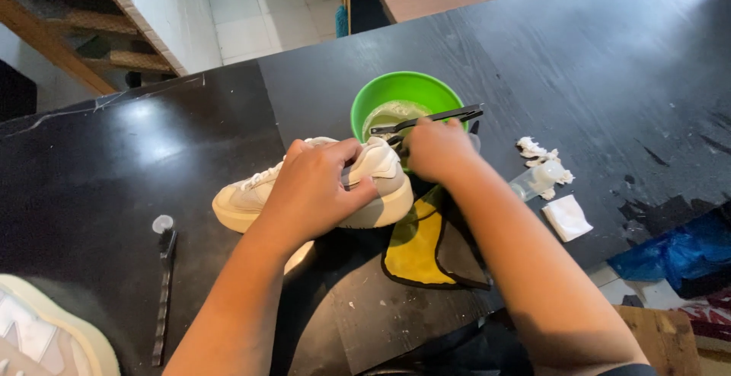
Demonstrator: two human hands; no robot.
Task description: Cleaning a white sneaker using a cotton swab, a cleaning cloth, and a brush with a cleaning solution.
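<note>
A black table (594, 64) fills the view, with pale floor tiles and wooden stairs beyond its far edge. My left hand (312, 189) lies over the middle of a white shoe (384, 186), fingers (358, 192) closed around its upper, which pins it on its side so that the heel end faces my other hand. The shoe rests partly on a yellow cloth with a dark border (419, 250), spread beneath it where drips would fall. My right hand (435, 150) is curled shut on the handle of a thin black brush (442, 117), whose far end lies across the rim of a green bowl (369, 102). The bowl stands just behind the shoe, close enough for dipping, and holds a pale, cloudy liquid. To the right lie a small clear bottle (533, 182) on its side, contents not discernible, some crumpled white scraps (533, 149), and a folded white pad (567, 218). At left a second dark brush (164, 292) lies near a small round cap (162, 224), and another shoe (46, 334) shows at the lower corner.
</note>
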